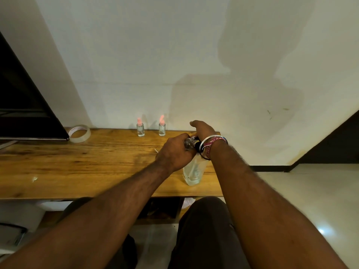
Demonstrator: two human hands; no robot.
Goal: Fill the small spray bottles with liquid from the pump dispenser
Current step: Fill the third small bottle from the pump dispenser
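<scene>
While my left hand (174, 152) holds a small clear bottle (188, 144) up by the black pump top (198, 146), the big pump bottle (193, 171) stands upright on the desk (77, 167) right under both hands. The small bottle lies tipped on its side, its long way pointing right toward the pump. My left fingers are curled round it. My right hand (204, 130) sits over the pump top from behind, fingers bent down, and it is the nearer hand to press. I cannot tell if those fingers grip the pump or just rest on it, since the wrist and bangles (212, 141) hide them. I cannot see the small bottle's mouth or the spout either. Two more small bottles (140, 129) with pink caps stand by the wall, well apart from my hands. A tape roll (80, 133) lies far left.
</scene>
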